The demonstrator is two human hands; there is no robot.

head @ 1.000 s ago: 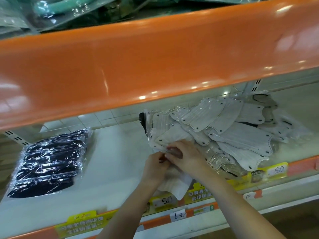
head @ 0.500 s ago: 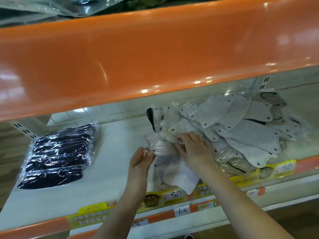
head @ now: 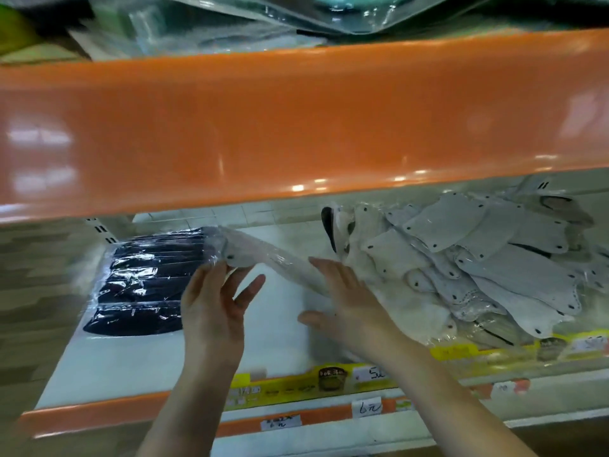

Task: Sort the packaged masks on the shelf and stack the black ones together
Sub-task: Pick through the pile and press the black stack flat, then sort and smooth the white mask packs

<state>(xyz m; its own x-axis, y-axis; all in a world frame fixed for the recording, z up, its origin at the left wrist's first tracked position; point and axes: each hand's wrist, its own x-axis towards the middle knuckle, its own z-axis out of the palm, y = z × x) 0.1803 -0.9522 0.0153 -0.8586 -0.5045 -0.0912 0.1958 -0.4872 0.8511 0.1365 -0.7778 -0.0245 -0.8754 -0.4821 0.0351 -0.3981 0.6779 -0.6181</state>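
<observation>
A stack of black packaged masks [head: 145, 278] lies at the left of the white shelf [head: 131, 364]. A loose pile of white packaged masks [head: 478, 268] fills the right side. A black mask edge [head: 328, 225] stands upright at that pile's left end. My left hand [head: 214, 308] pinches the left end of a white mask package [head: 273, 258], which hangs slanted above the shelf between stack and pile. My right hand [head: 349, 301] lies with straight fingers against the package's right end, beside the pile.
The orange front of the upper shelf [head: 296, 127] hangs low over the opening and hides the back. Yellow price labels [head: 329, 380] run along the front rail. Clear-wrapped goods [head: 329, 14] sit on the shelf above. Another dark-rimmed mask [head: 557, 202] lies at the far right.
My left hand has pulled a white mask package out of the pile and carried it left toward the black stack. My right hand has opened and come off the pile's top. The view shifted left.
</observation>
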